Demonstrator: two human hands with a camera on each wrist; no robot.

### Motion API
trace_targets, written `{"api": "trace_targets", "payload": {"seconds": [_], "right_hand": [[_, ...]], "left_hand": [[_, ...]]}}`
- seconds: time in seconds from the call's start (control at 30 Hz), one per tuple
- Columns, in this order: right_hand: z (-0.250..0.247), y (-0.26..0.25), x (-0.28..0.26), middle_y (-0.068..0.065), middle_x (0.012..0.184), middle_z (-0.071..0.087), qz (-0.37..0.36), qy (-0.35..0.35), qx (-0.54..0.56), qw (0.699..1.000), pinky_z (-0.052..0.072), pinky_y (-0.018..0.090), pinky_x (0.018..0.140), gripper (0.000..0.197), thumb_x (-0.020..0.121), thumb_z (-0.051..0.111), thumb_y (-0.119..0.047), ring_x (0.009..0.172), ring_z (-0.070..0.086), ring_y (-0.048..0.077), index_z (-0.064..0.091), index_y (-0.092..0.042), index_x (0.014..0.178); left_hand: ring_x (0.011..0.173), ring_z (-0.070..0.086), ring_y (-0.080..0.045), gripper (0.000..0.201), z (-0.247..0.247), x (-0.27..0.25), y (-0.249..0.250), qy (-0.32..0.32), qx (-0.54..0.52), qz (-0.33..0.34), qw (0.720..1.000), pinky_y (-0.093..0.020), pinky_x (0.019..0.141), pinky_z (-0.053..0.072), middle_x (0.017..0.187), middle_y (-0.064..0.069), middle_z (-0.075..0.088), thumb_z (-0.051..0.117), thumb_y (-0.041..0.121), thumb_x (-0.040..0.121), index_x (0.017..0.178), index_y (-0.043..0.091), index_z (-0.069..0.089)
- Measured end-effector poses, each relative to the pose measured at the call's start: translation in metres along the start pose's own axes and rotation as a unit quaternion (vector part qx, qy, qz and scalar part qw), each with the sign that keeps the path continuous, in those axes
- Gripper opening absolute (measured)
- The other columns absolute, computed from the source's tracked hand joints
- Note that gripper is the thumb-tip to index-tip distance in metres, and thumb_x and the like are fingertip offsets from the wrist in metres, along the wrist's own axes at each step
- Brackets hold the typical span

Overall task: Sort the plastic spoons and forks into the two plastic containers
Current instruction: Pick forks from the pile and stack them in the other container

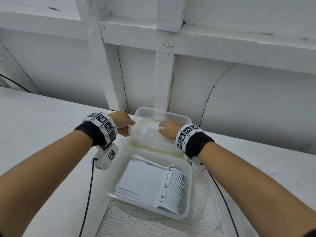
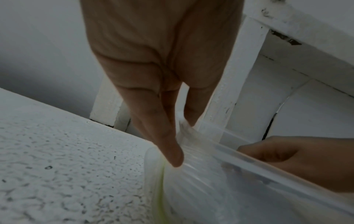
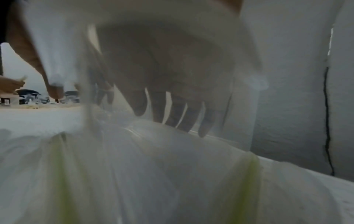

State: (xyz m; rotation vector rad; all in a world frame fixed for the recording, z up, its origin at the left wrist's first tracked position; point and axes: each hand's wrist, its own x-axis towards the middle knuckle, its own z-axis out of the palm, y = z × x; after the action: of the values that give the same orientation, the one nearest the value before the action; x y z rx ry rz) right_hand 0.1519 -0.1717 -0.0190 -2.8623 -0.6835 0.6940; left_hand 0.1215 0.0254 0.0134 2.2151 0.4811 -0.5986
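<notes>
Head view: two containers on surface (image 1: 42, 134); far container (image 1: 179, 117), near container (image 1: 189, 194) with stacked spoons (image 1: 172, 189). Left hand (image 1: 122, 123) pinching bag (image 1: 148, 134); right hand (image 1: 168, 128) inside, grip unclear.

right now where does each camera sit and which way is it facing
Head: on the person's head, looking down and forward at the near container of stacked spoons, the far container, both forearms.
Left wrist: along the left hand, whose fingers pinch a clear plastic bag at the far container.
Right wrist: along the right hand, blurred behind plastic.
Shared: head and left wrist both show the right hand and the far container.
</notes>
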Motion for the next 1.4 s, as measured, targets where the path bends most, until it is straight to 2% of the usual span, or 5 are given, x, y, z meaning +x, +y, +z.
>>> {"api": "trace_targets", "payload": {"seconds": [0.6,0.83,0.97,1.1,1.4], "right_hand": [[-0.006,0.002,-0.017,0.006,0.141,0.047,-0.008,-0.008,0.021,1.0,0.03,0.028,0.105,0.041,0.099,0.042,-0.025,0.129,0.043,0.021,0.046,-0.009,0.136],[-0.031,0.013,-0.084,0.005,0.133,0.054,-0.04,0.058,0.027,0.997,0.035,0.026,0.097,0.038,0.099,0.041,-0.026,0.12,0.05,0.02,0.049,-0.012,0.134],[-0.033,0.019,-0.151,0.004,0.124,0.058,-0.061,0.102,0.024,0.993,0.036,0.025,0.092,0.037,0.098,0.045,-0.027,0.111,0.053,0.019,0.052,-0.014,0.131],[-0.014,0.027,-0.22,0.002,0.115,0.062,-0.059,0.107,0.029,0.992,0.036,0.02,0.086,0.035,0.096,0.049,-0.029,0.101,0.056,0.014,0.056,-0.017,0.128],[0.061,0.05,-0.31,-0.001,0.113,0.064,0.024,0.081,0.081,0.993,0.04,0.02,0.085,0.037,0.096,0.047,-0.034,0.098,0.057,0.011,0.054,-0.022,0.13]], "left_hand": [[0.078,0.06,-0.023,0.025,-0.001,-0.012,-0.002,0.03,0.06,0.027,0.997,-0.032,0.073,0.052,0.096,-0.011,0.062,0.045,0.026,0.097,0.107,0.005,0.057],[0.108,0.055,-0.029,0.033,-0.001,-0.063,0.014,0.153,0.174,0.157,0.96,-0.03,0.084,0.04,0.115,-0.013,0.061,0.043,0.028,0.098,0.112,0.003,0.059],[0.098,0.059,-0.022,0.025,0.021,-0.116,0.025,0.182,0.122,0.278,0.935,-0.027,0.078,0.042,0.103,-0.004,0.065,0.045,0.025,0.097,0.11,0.011,0.061],[0.075,0.057,-0.007,0.017,0.067,-0.172,0.028,0.132,0.09,0.383,0.91,-0.005,0.065,0.039,0.085,0.004,0.065,0.051,0.02,0.094,0.101,0.012,0.064],[0.089,0.055,-0.012,0.022,0.195,-0.219,0.005,-0.054,0.219,0.467,0.855,-0.012,0.076,0.04,0.104,-0.005,0.062,0.054,0.02,0.093,0.111,0.009,0.062]]}}
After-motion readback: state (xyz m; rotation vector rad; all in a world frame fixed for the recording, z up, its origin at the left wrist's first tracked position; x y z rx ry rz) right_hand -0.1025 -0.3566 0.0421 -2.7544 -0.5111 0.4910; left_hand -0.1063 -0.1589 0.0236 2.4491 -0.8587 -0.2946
